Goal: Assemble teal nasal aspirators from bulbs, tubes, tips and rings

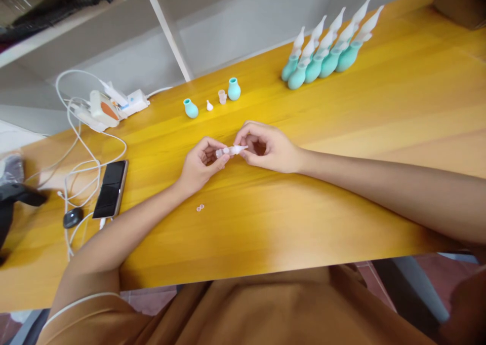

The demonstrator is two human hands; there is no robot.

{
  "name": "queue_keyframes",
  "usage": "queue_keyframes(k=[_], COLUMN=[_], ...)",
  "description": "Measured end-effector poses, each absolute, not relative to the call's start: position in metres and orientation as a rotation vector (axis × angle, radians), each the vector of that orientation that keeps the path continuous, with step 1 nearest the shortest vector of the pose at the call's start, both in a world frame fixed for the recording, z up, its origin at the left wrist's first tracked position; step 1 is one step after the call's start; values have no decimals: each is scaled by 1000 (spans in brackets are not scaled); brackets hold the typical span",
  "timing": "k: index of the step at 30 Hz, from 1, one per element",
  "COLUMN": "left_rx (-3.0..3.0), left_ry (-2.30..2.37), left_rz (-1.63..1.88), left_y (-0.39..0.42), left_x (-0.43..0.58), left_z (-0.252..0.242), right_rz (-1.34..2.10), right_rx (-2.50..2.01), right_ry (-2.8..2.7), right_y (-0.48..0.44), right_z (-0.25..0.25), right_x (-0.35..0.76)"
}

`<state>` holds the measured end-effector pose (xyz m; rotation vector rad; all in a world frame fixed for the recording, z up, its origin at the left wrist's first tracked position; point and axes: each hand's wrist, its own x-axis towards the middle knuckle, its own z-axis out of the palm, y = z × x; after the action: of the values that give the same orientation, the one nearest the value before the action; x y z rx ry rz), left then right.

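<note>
Yellow wooden tabletop (261,218) spreads beneath a translucent connector (230,151) — left hand (199,165) pinching it, seemingly for steadiness, right hand (269,148) pinching its white nozzle tip (239,149) — two open teal bulbs (191,110) beyond it.

Before us, a glossy yellow wooden desk (410,107) stands against pale grey panelling (250,21). We see a white shelf (72,24) at upper left, reddish floor tiles (440,275) below, and light gleaming off the wood.
</note>
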<state>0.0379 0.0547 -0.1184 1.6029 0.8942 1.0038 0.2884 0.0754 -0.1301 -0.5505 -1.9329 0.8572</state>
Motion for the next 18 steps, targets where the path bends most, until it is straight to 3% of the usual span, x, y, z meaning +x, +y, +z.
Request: queue_keyframes(k=[18], left_rx=[1595], left_ry=[1046], left_rz=[1008], left_y=[47], left_x=[40], left_z=[-115], right_rz=[783], right_rx=[-563], right_ry=[-1990], right_y=[77], right_z=[-134], right_x=[292])
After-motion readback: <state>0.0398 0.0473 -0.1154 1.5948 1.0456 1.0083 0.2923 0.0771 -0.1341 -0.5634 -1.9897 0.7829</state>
